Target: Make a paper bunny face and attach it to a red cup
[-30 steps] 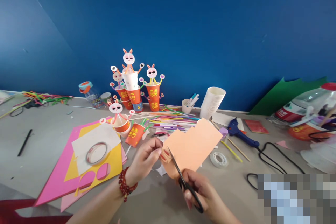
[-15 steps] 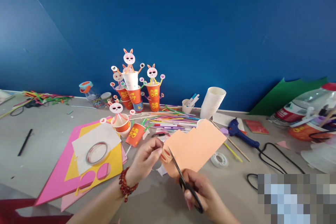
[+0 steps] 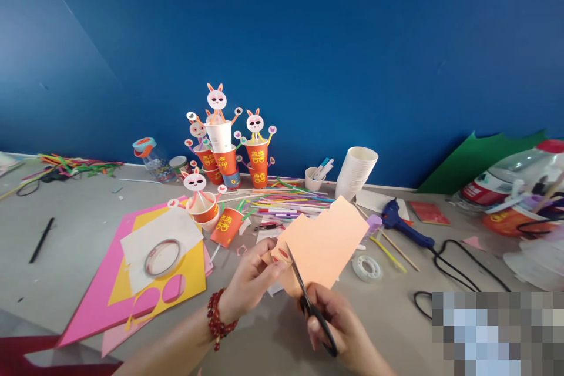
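My left hand (image 3: 252,276), with a red bead bracelet at the wrist, pinches the left edge of a sheet of peach paper (image 3: 324,241). Small red-filled ear shapes (image 3: 282,254) are drawn on the paper beside my fingertips. My right hand (image 3: 332,317) grips black-handled scissors (image 3: 315,312), their blades lying at the paper right along the drawn shapes. Behind my left hand, an orange paper cup (image 3: 227,227) lies tipped with green strips sticking out. A rabbit-faced cup figure (image 3: 194,183) stands just beyond it.
Several rabbit cup figures (image 3: 258,155) stand against the blue wall. A white cup stack (image 3: 356,171), a blue glue gun (image 3: 403,223) with a black cord, and a tape roll (image 3: 368,268) are to the right. Pink and yellow sheets (image 3: 194,273) lie left under a larger tape ring (image 3: 162,257).
My left hand has shifted slightly right and down, turning the peach paper a little. The paper's right edge has moved left, showing more of a purple item. The scissors stay at the drawn shapes.
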The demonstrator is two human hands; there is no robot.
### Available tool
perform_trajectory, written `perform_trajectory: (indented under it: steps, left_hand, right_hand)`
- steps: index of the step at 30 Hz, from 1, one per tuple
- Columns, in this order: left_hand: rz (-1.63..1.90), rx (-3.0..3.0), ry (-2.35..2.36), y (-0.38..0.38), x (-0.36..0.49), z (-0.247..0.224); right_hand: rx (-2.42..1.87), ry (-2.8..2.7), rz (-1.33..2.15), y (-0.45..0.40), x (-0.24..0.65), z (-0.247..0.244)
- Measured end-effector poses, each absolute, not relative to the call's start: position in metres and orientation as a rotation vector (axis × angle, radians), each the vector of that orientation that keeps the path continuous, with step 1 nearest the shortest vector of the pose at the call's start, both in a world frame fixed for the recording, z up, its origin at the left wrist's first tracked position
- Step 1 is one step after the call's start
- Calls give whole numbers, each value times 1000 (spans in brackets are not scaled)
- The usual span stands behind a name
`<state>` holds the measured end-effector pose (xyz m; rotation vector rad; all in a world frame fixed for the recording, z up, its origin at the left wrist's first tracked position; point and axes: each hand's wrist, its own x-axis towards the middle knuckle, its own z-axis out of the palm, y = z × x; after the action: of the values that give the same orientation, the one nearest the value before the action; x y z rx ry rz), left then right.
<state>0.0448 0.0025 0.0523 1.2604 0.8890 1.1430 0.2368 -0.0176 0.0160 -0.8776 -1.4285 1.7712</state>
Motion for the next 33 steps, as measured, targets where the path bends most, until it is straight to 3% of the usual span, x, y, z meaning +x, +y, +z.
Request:
perform_trajectory:
  steps: [33]
  left_hand:
    - [1274, 1505, 1081, 8, 32, 57]
  right_hand:
    - [-835, -1502, 1797, -17, 237, 17]
